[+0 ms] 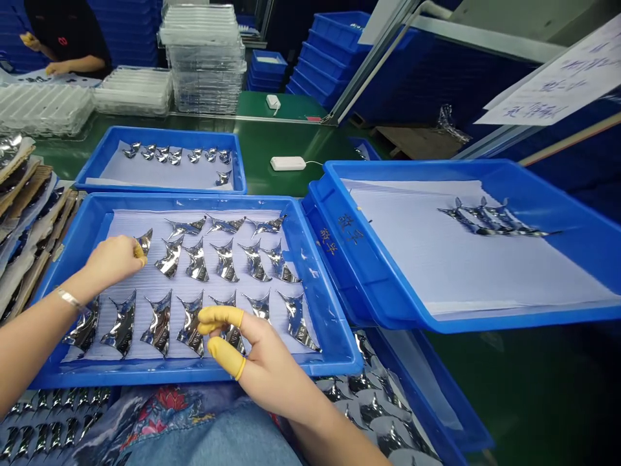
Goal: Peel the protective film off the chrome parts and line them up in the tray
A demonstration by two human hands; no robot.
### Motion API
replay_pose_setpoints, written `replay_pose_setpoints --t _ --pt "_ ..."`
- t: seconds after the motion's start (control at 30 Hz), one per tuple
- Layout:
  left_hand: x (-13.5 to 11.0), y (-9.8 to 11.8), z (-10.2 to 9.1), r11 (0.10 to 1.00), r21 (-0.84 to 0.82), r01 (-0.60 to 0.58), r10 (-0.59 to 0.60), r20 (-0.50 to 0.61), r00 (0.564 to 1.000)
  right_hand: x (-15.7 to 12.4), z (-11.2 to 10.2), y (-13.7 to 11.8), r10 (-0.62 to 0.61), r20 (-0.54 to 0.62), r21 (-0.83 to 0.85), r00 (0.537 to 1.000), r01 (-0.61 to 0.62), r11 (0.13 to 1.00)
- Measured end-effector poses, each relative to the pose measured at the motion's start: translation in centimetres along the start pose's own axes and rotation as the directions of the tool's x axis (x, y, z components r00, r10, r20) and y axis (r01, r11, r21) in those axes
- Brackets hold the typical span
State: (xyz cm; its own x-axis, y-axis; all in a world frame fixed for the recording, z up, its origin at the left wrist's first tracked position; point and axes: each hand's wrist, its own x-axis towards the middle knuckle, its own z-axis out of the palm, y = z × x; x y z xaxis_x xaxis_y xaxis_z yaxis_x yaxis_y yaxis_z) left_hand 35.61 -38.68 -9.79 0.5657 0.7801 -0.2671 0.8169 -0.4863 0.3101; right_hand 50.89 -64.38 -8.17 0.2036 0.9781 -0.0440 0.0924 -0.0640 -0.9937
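Observation:
A blue plastic tray [145, 377] lies in front of me, lined with a white sheet [150, 279]. Rows of curved, shiny silver foil pieces [196, 260] stand spaced out on the sheet. My left hand [114, 260], with a yellow finger cot, pinches a foil piece [144, 242] at the left end of the far row. My right hand [264, 355] wears yellow cots on its thumb and finger. It hovers open over the near row, closest to a foil piece [231, 338], and partly hides it.
A tilted blue tray [485, 320] at right holds a few foil pieces. Another blue tray [165, 133] stands beyond. More foil pieces [369, 408] lie at lower right. Clear plastic trays [204, 65] are stacked on the green bench [257, 145]. A co-worker's hand [58, 67] works at upper left.

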Motion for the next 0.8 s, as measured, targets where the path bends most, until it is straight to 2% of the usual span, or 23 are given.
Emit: replay_pose_setpoints --t 0.1,0.2,0.3,0.43,0.53,0.63,0.73,0.8 --pt "1.7 0.2 1.1 0.979 0.193 0.059 -0.068 0.039 0.997 -0.6 -0.8 0.1 0.034 -0.012 0.000 0.999 -0.034 0.999" --pt "3.3 1.1 0.9 0.958 0.284 0.031 -0.033 0.000 0.999 -0.9 -1.4 0.2 0.077 -0.026 0.012 0.997 -0.077 0.997" --pt "5.5 2.2 0.5 0.944 0.320 -0.079 0.095 -0.033 0.995 -1.1 -1.7 0.1 0.064 -0.027 -0.006 0.998 -0.065 0.998" --pt "8.4 2.8 1.0 0.900 0.340 -0.274 0.298 -0.018 0.954 -1.3 -2.1 -0.1 0.047 -0.041 -0.037 0.998 -0.048 0.998" --pt "9.7 2.5 1.2 0.880 0.310 -0.361 0.380 -0.003 0.925 -1.6 -2.4 -0.1 0.064 -0.076 -0.030 0.995 -0.066 0.997" --pt "10.0 2.3 0.3 0.884 0.236 -0.403 0.420 -0.025 0.907 -1.7 -2.5 0.0 0.072 -0.100 -0.034 0.992 -0.075 0.997" --pt "8.9 2.4 -1.5 0.900 0.099 -0.425 0.433 -0.078 0.898 -1.6 -2.5 0.1 0.066 -0.107 -0.041 0.992 -0.071 0.997" --pt "7.3 2.7 -3.0 0.895 -0.041 -0.444 0.438 -0.106 0.893 -1.4 -2.5 0.3 0.053 -0.124 -0.074 0.991 -0.062 0.995"
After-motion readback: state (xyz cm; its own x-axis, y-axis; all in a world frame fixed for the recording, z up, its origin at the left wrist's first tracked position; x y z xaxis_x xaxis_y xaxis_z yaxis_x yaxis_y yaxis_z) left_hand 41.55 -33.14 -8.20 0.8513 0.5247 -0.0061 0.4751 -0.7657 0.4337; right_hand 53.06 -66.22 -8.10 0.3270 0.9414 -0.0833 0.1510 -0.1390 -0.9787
